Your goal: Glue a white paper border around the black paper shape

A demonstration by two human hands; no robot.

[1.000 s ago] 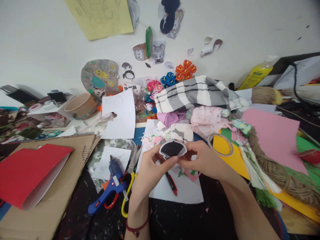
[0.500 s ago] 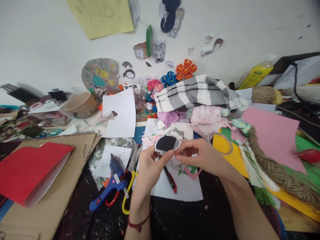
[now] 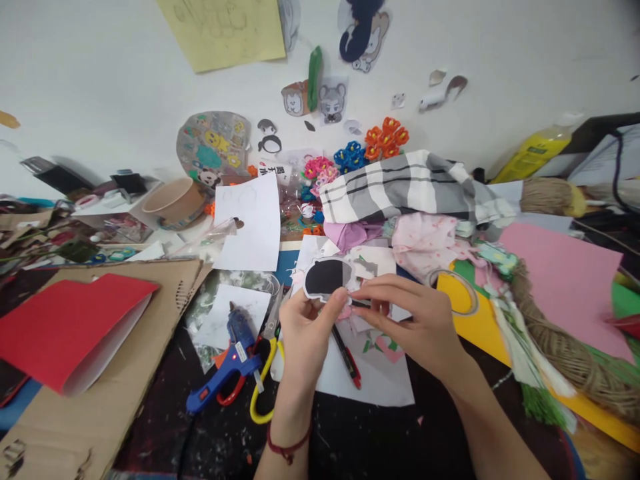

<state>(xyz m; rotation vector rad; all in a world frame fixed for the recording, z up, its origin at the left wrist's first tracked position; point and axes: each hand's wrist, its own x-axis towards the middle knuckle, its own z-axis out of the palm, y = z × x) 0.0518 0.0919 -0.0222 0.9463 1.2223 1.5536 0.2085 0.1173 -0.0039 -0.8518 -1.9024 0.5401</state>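
Observation:
My left hand (image 3: pixel 307 333) pinches a paper cutout (image 3: pixel 327 277) with a black and grey shape inside a white border, thumb in front and fingers behind. My right hand (image 3: pixel 415 317) is at the cutout's lower right edge, its fingertips closed around a small, thin dark piece (image 3: pixel 362 303) whose kind I cannot make out. Below both hands lies a white sheet (image 3: pixel 370 390) with a red-and-black pen (image 3: pixel 347 357) and paper scraps on it. Left of my left hand are yellow-handled scissors (image 3: pixel 263 393) and a blue hot glue gun (image 3: pixel 235 360) with a small red light.
Cardboard (image 3: pixel 125 353) with a folded red sheet (image 3: pixel 75 320) lies at the left. On the right are a tape roll (image 3: pixel 467 293), a pink sheet (image 3: pixel 565 280) and braided twine (image 3: pixel 565 340). A checked cloth (image 3: pixel 400 187) and crocheted-looking flowers (image 3: pixel 387 139) sit by the wall.
The view has shifted left a little, so things appear farther right. The cutout has turned slightly in my left hand, and a dark piece now shows between my right fingertips.

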